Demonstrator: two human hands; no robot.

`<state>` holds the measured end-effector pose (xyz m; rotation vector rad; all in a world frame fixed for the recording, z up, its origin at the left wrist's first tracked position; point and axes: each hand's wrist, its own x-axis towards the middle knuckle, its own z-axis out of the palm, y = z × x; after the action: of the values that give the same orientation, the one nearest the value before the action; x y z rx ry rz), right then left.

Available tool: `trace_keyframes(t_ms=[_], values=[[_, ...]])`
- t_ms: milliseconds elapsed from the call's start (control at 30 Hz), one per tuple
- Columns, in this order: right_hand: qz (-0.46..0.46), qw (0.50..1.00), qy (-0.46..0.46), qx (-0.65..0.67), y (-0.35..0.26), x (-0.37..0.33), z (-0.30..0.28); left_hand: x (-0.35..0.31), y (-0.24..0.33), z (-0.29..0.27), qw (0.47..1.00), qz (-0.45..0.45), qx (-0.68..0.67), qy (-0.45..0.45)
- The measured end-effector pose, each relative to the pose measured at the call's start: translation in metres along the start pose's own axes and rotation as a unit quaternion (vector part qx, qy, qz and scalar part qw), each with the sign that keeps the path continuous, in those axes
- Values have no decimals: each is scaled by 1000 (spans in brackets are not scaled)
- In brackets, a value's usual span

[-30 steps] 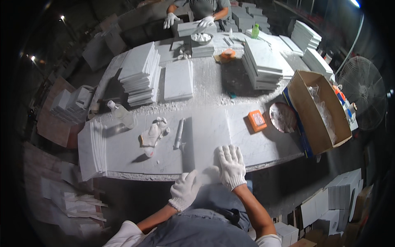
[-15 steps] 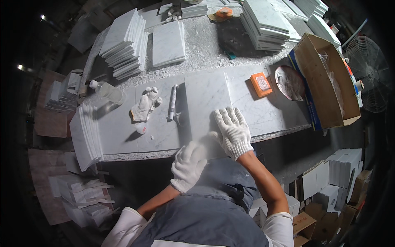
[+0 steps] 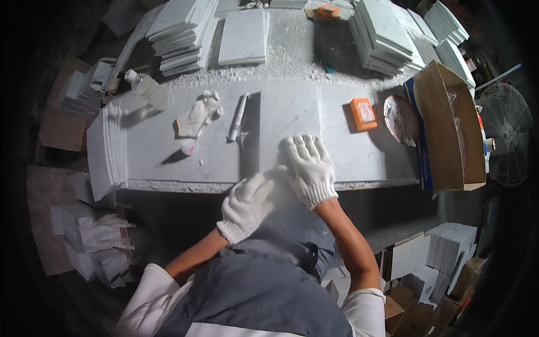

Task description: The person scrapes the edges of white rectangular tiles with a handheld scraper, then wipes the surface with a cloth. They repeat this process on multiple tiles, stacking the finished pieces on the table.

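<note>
A pale grey-veined marble tile (image 3: 286, 112) lies on the workbench in front of me, its near end at the bench's front edge. My right hand (image 3: 310, 171), in a white knitted glove, rests flat on its near right part with the fingers stretched forward. At the tile's near end is my left hand (image 3: 245, 205), gloved too, with curled fingers partly blurred in pale dust. Whatever it grips is hidden. Left of the tile lie a white marker pen (image 3: 238, 117), a crumpled spare glove (image 3: 197, 117) and a small clear bottle (image 3: 188, 147).
Tile stacks (image 3: 185, 36) stand at the back left, another stack (image 3: 382, 39) at the back right. To the right are an orange box (image 3: 364, 114), a round dish (image 3: 401, 121) and an open cardboard box (image 3: 449, 129). A clear bottle (image 3: 147, 90) and leaning tiles (image 3: 106, 149) are left.
The view has shifted, so the bench sits higher and my hands a little further left in the picture. My right hand stays flat on the tile; my left remains at its near end.
</note>
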<state>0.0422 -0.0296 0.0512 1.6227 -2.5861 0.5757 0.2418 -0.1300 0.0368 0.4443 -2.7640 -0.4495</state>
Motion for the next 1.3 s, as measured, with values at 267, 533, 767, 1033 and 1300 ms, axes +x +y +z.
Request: trace_keyframes(t_ms=[267, 533, 767, 1033, 1300], values=[[153, 966, -8, 210, -15, -119, -51, 29, -52, -21, 989, -83, -112, 48], [344, 801, 223, 436, -35, -149, -11, 86, -81, 10, 980, -83, 171, 65], [304, 865, 230, 326, -29, -137, -18, 99, -94, 11, 988, -84, 118, 55], [219, 883, 193, 369, -34, -92, -34, 102, -30, -46, 945, -60, -163, 278], [207, 843, 144, 475, -50, -44, -49, 101, 16, -43, 949, -75, -245, 185]])
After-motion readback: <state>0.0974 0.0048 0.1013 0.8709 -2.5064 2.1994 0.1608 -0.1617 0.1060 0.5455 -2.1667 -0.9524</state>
